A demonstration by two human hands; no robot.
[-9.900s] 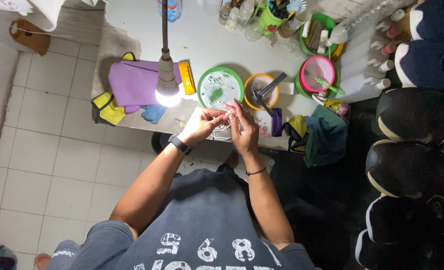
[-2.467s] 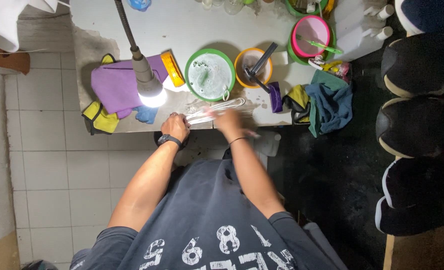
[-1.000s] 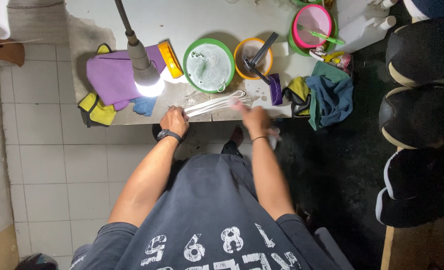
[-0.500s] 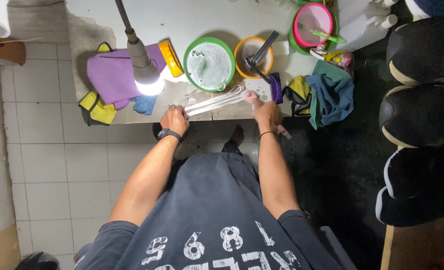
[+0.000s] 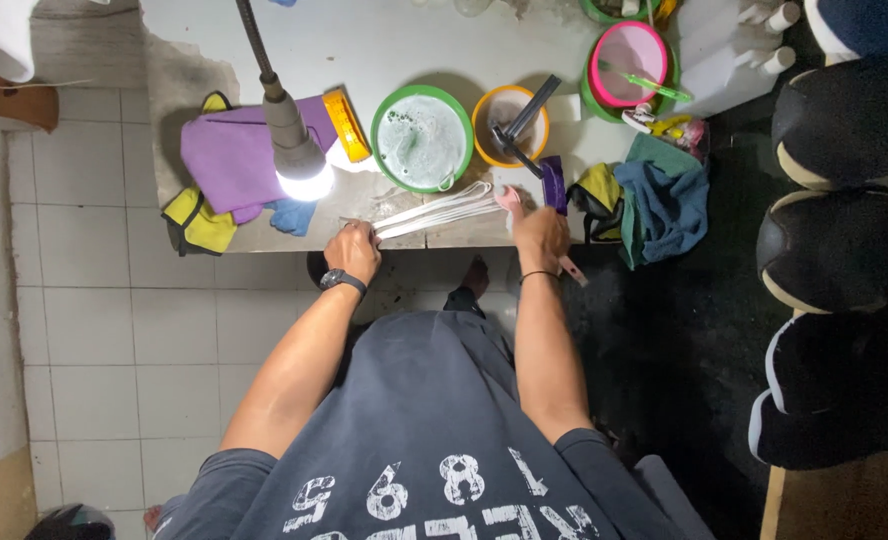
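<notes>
My left hand (image 5: 354, 250), with a dark watch at the wrist, pinches one end of a bunch of white laces (image 5: 434, 210) stretched flat on the table's front edge (image 5: 444, 238). At the other end of the laces is my right hand (image 5: 541, 232), closed around a pink-handled brush whose handle sticks out past the table edge. Behind the laces stands a green-rimmed bowl (image 5: 425, 138) of cloudy water.
A lit gooseneck lamp (image 5: 297, 165) hangs over purple, yellow and blue cloths (image 5: 229, 165). An orange bowl with a dark tool (image 5: 509, 125), a pink bowl (image 5: 628, 64), a teal rag (image 5: 664, 200) and white bottles sit right. Dark shoes (image 5: 844, 230) line the right side. White tiled floor lies left.
My right hand has slid right along the table edge, drawing the white laces out straight. My left hand stays at their left end.
</notes>
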